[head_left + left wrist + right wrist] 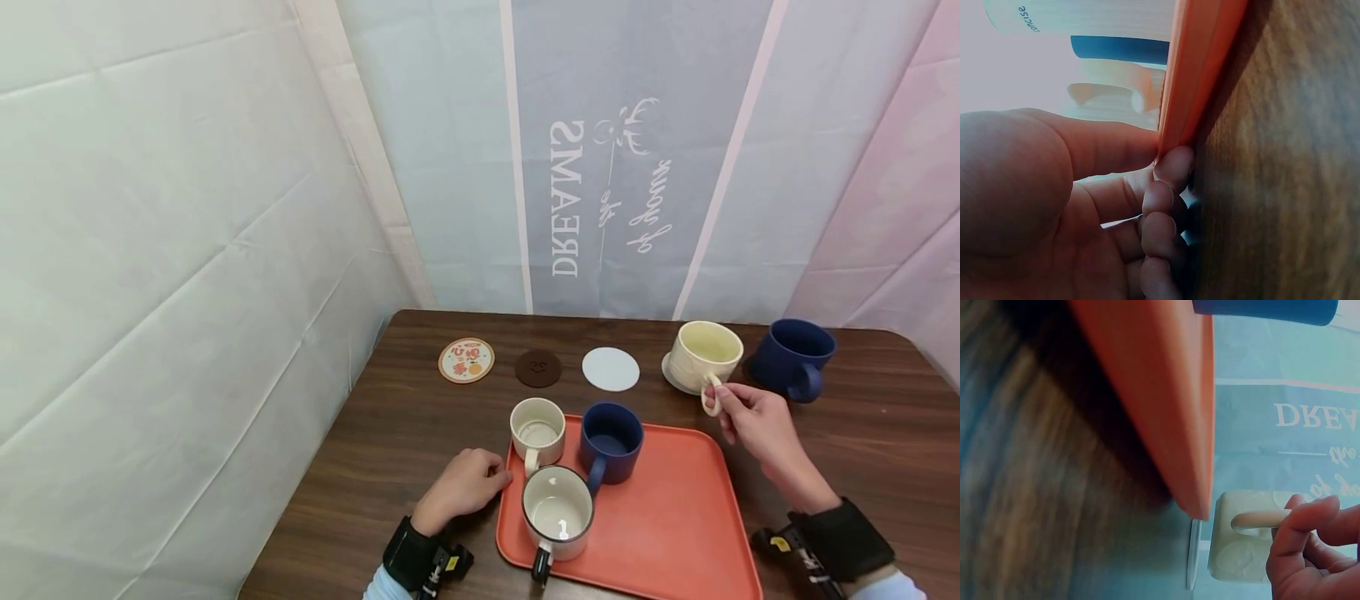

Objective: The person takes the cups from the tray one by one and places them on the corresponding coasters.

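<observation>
At the back right, my right hand (757, 421) pinches the handle of a cream mug (693, 367). The mug is upright over a white coaster (672, 382), whose left edge shows; I cannot tell whether they touch. In the right wrist view, thumb and fingers grip the handle of the same mug (1235, 550). My left hand (467, 482) pinches the left rim of an orange tray (667, 517); the left wrist view shows thumb and forefinger on the tray rim (1194, 69). On the tray stand a ribbed cream mug (536, 429), a navy mug (615, 450) and a black-rimmed white mug (558, 517).
Behind the tray lie a printed round coaster (467, 360), a dark brown coaster (537, 368) and a white round coaster (611, 369). Another navy mug (787, 358) stands right of the held mug. A curtain (622, 167) hangs behind the wooden table (375, 433).
</observation>
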